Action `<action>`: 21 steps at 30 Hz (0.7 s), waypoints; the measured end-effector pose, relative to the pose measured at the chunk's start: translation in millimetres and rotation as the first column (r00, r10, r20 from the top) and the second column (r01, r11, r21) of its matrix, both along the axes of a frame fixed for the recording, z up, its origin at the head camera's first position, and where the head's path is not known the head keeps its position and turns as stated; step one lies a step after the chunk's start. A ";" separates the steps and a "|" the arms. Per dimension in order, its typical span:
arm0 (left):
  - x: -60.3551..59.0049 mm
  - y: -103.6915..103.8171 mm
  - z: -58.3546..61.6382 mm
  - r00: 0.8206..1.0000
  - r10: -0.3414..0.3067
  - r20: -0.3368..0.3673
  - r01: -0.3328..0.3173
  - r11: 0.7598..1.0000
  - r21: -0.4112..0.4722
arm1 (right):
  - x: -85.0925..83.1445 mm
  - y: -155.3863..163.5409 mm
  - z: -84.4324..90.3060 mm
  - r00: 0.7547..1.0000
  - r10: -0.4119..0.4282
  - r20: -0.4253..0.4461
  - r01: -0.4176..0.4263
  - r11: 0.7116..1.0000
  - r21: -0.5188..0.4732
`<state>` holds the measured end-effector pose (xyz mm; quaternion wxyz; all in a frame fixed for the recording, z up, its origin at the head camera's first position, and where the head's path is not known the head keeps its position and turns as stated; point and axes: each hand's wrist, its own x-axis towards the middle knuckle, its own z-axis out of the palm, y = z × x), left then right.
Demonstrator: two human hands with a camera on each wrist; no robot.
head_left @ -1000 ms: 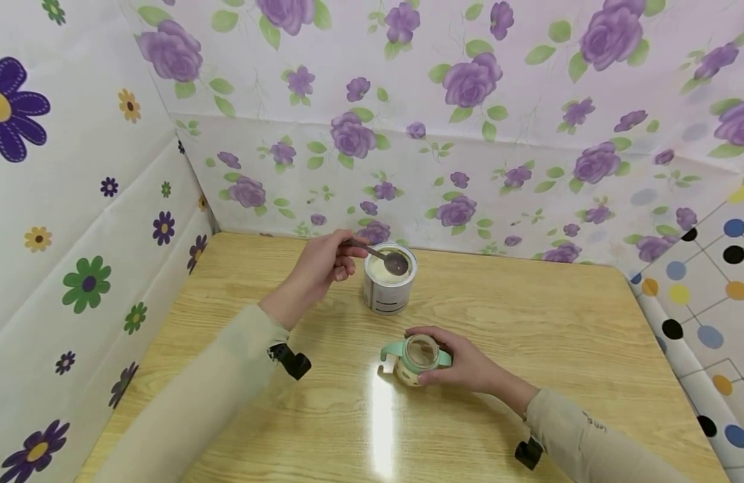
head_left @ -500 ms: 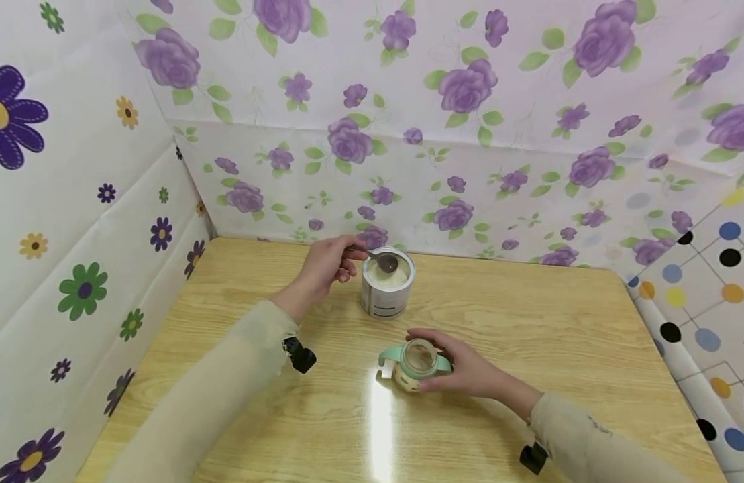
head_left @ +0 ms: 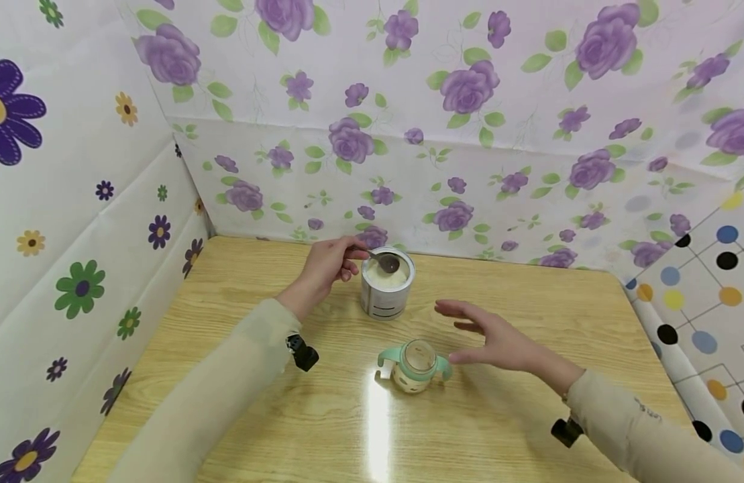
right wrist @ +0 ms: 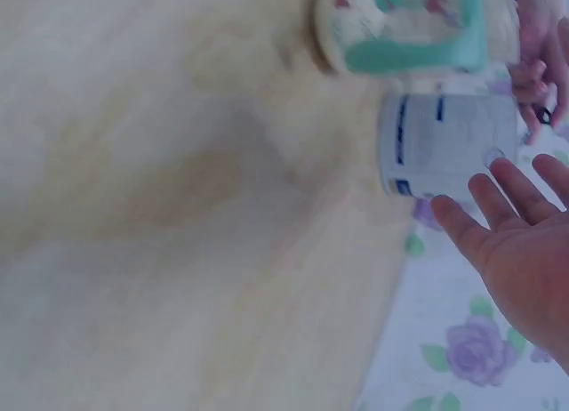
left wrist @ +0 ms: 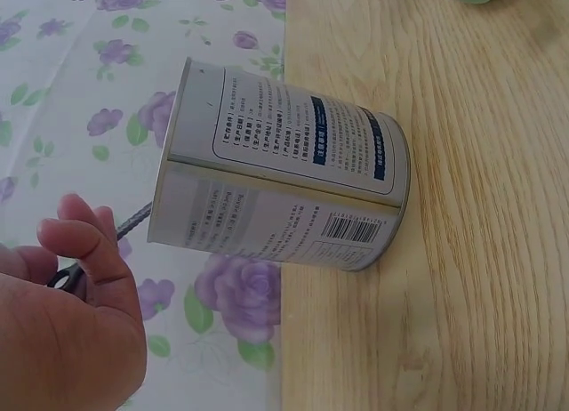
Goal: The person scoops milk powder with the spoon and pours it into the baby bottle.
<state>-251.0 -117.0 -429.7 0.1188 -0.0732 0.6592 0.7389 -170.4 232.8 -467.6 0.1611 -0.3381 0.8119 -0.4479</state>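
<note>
My left hand (head_left: 331,265) pinches the dark handle of a spoon (head_left: 388,262), whose bowl hangs over the mouth of an open can (head_left: 385,298). Pale powder (head_left: 384,276) shows inside the can. In the left wrist view the can's printed label (left wrist: 284,171) faces the camera, while the spoon's bowl is hidden. A small bottle (head_left: 412,382) with two mint-green handles stands upright and uncapped on the table in front of the can. Just right of the bottle, my right hand (head_left: 498,339) holds nothing, its fingers spread and the thumb near the right handle.
The wooden table (head_left: 528,295) runs back to a wall covering (head_left: 323,161) with purple roses. Another flowered sheet (head_left: 88,221) closes off the left side, and a dotted one (head_left: 704,329) the right. Light glares on the tabletop below the bottle.
My right hand has let go of the bottle and moved right and back from it. The spoon's bowl has shifted slightly left over the can. The bottle stays in place.
</note>
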 end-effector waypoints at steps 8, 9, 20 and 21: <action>-0.5 -1.4 -1.3 1.000 0.007 0.023 -0.006 1.000 -0.003 | -41.8 -17.0 8.5 0.997 -0.079 -0.010 0.079 0.997 0.003; -0.3 -1.6 -1.5 1.000 0.008 0.021 -0.008 1.000 -0.001 | -47.9 -21.6 7.6 0.996 -0.090 -0.009 0.090 0.996 0.008; 3.3 1.7 -0.9 1.000 -0.020 0.000 0.020 0.999 0.041 | -97.3 -65.2 -21.0 0.994 -0.113 0.011 0.113 0.993 0.029; 3.7 1.9 -0.6 1.000 -0.023 0.002 0.023 0.999 0.049 | -99.7 -67.8 -23.8 0.994 -0.113 0.010 0.113 0.993 0.025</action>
